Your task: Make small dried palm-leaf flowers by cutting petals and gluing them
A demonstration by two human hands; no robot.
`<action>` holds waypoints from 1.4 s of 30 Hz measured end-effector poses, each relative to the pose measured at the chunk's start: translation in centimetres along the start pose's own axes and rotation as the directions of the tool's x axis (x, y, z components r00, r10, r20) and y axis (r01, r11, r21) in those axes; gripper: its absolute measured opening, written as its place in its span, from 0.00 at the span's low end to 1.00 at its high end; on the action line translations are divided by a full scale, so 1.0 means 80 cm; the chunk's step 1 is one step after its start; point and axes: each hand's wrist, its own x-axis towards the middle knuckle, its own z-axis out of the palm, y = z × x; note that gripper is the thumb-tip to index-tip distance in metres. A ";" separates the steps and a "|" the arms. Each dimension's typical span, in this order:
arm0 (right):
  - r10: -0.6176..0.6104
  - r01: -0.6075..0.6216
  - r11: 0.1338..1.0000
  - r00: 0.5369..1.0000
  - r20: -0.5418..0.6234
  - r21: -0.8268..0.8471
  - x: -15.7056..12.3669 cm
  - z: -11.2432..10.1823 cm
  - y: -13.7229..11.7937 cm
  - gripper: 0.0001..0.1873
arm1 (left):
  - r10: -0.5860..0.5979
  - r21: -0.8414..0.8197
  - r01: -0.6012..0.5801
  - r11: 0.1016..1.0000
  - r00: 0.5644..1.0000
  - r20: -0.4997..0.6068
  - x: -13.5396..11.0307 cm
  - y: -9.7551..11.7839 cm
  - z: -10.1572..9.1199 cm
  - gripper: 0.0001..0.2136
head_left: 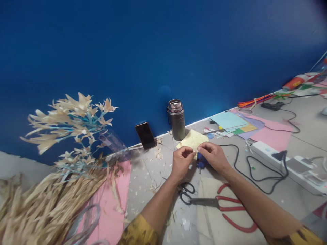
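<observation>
My left hand point(183, 160) and my right hand point(214, 156) face each other with their fingertips pinched, a small gap between them. Whatever they pinch is too small to make out. Just behind the fingers lies a pale yellow crumpled sheet point(192, 137). A dark blue object point(201, 161) with a short metal tip sits under the right hand, partly covered by it. Nearer to me, between the forearms, are black-handled scissors point(186, 193) and large red-handled shears point(209, 202), the shears resting on a folded cream cloth point(217, 221).
A steel flask point(178, 120) and a phone point(145, 136) stand against the blue wall. Dried husks point(51, 207) and a bunch of husk flowers point(74, 129) are at left. Coloured paper point(230, 120), a power strip point(270, 153) and a looping black cable point(238, 166) lie to the right.
</observation>
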 end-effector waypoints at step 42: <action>-0.030 0.028 0.997 0.999 0.029 0.069 -0.002 0.003 0.000 0.12 | -0.322 -0.603 0.408 0.685 0.913 0.252 0.005 -0.010 0.001 0.17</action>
